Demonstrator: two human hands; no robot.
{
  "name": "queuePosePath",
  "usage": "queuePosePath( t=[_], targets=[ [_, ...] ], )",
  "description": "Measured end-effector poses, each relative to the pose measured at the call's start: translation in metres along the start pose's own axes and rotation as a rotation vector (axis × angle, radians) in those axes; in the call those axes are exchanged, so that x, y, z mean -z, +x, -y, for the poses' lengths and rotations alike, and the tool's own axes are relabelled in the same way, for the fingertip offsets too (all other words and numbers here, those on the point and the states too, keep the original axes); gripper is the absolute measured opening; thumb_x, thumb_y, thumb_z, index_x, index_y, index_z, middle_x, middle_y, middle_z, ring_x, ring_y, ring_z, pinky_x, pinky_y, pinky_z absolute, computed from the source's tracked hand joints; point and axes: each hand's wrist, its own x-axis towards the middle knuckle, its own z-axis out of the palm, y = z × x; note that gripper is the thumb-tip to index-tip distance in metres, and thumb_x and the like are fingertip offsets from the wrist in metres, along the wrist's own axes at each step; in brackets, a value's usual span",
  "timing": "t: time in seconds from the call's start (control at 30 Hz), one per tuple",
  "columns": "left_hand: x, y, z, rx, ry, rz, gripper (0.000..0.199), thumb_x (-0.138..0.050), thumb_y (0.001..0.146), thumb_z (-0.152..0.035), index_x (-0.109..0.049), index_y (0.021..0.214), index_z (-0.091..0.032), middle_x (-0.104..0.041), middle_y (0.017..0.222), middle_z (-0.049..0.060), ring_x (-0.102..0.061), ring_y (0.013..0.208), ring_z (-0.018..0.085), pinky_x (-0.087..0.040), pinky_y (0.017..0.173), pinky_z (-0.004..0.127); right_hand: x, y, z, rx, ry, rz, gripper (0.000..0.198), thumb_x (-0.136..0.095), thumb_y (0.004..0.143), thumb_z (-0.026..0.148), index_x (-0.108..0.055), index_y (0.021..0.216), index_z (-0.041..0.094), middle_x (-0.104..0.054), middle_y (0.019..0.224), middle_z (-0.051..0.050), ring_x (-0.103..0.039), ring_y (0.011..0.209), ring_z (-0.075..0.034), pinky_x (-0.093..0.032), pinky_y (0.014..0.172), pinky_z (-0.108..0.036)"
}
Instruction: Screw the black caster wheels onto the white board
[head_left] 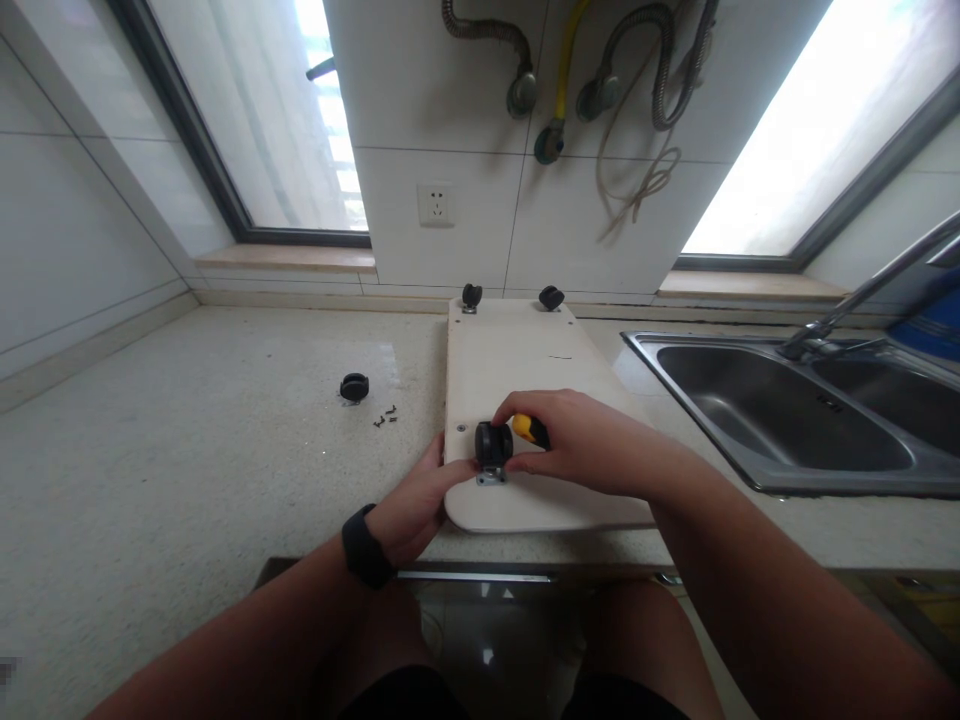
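Note:
A white board (517, 350) lies flat on the counter with its rounded end towards me. At its near left corner a black caster wheel (493, 443) stands up from a small metal plate (491, 478). My left hand (420, 495) is closed round the board's left edge, its thumb on top by the plate. The thumb and forefinger of my right hand (574, 440) pinch the caster wheel. A yellow-and-black handle (532, 431), seemingly a screwdriver's, is tucked inside that same hand; its shaft is hidden.
Two more casters, left (471, 296) and right (551, 298), stand at the board's far end. On the counter to the left lie a loose caster (355, 387) and several small screws (387, 416). A steel sink (780, 410) with a faucet (810, 338) borders the board's right.

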Motion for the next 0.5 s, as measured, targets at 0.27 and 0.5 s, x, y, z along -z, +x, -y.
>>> queuePosePath(
  t=[0.27,0.5],
  targets=[
    [0.0015,0.0007,0.0004,0.0,0.012,0.011,0.071,-0.086,0.087,-0.024,-0.054,0.151,-0.023,-0.072,0.137,0.013,-0.07,0.117,0.03,-0.053,0.099,0.039,0.0005,-0.0008,0.0004,0.012,0.01,0.001,0.031,-0.076,0.087,0.036,-0.074,0.117,0.028,-0.079,0.109,-0.004,-0.071,0.098,-0.027,-0.05,0.084,-0.039],
    [0.0006,0.0004,-0.0006,-0.001,0.015,-0.008,0.072,-0.088,0.086,-0.025,-0.055,0.15,-0.024,-0.073,0.134,0.013,-0.069,0.12,0.033,-0.052,0.102,0.044,0.0018,-0.0057,-0.0032,0.054,0.048,-0.064,0.054,-0.078,0.088,0.044,-0.065,0.137,0.027,-0.071,0.136,-0.008,-0.067,0.121,-0.029,-0.052,0.102,-0.045]
  ],
)
